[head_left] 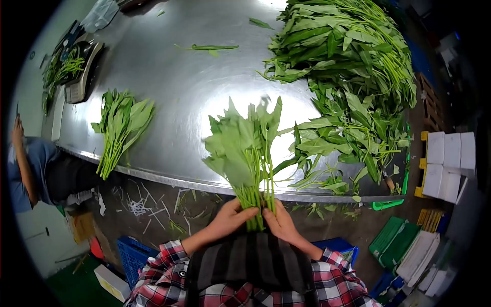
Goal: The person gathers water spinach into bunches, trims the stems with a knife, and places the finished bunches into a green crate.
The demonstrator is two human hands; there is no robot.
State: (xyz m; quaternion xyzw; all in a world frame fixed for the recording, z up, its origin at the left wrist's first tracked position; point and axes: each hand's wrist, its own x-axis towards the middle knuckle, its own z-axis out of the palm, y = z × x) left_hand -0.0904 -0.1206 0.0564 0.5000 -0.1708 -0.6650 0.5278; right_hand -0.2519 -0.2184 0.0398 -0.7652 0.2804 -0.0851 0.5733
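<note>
A bunch of leafy green vegetables (232,148), long-stemmed like water spinach, stands upright before me at the table's front edge, its leaves pointing away from me. My left hand (231,219) is closed round the lower stems of this bunch. Close beside it, my right hand (280,221) pinches a few thinner stems (268,171) at the bunch's right side. The stem ends poke out below my fingers. To the left, a smaller bunch of greens (120,128) lies on the metal table (179,97), stems over the front edge.
A large heap of greens (342,46) covers the table's right side, with loose stalks nearer me. A scale (82,77) bearing greens stands at the far left. Another person (36,169) sits at the left. Blue crates (134,256) and white boxes (450,153) stand around.
</note>
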